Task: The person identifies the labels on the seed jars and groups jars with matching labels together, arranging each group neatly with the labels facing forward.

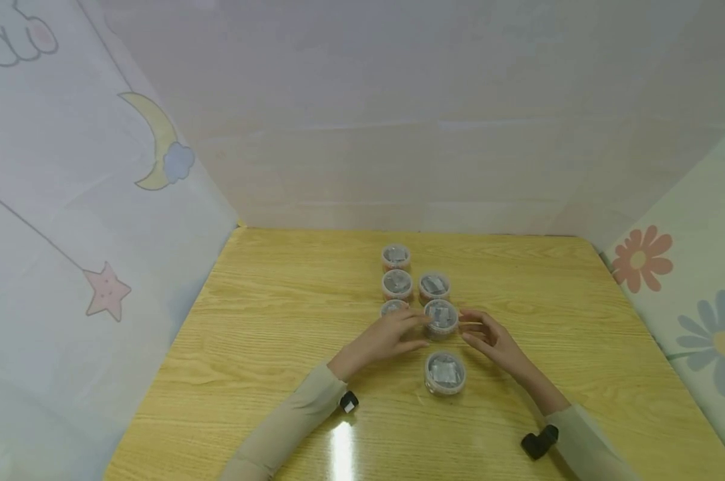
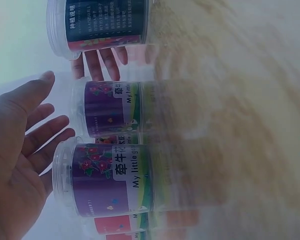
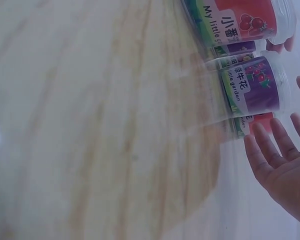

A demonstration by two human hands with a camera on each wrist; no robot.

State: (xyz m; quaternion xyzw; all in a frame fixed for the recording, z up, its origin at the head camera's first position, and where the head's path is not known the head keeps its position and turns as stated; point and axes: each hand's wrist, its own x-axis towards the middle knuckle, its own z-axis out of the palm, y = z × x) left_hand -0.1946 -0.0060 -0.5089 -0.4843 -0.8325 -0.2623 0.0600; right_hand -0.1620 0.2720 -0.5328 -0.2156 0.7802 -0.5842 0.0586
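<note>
Small clear plastic jars with lids stand in two columns on the table, their labels reading "My little garden". One purple-labelled jar [image 1: 441, 318] in the right column lies between my two hands. My left hand [image 1: 389, 337] reaches in from its left with fingers extended, the fingertips right at its rim. It partly covers another jar [image 1: 393, 306] in the left column. On the other side my right hand [image 1: 491, 342] has its fingers loosely bent, with the tips close to the jar. In the right wrist view those fingers [image 3: 267, 155] are spread beside the purple label [image 3: 250, 85].
Nearer the front edge stands a red-labelled jar [image 1: 445, 373], apart from the others. Behind the middle jar is another jar [image 1: 434, 287]; two more, a middle one [image 1: 397, 285] and a far one [image 1: 395, 256], continue the left column. Printed cloth walls [image 1: 398, 167] enclose the wooden table [image 1: 266, 321].
</note>
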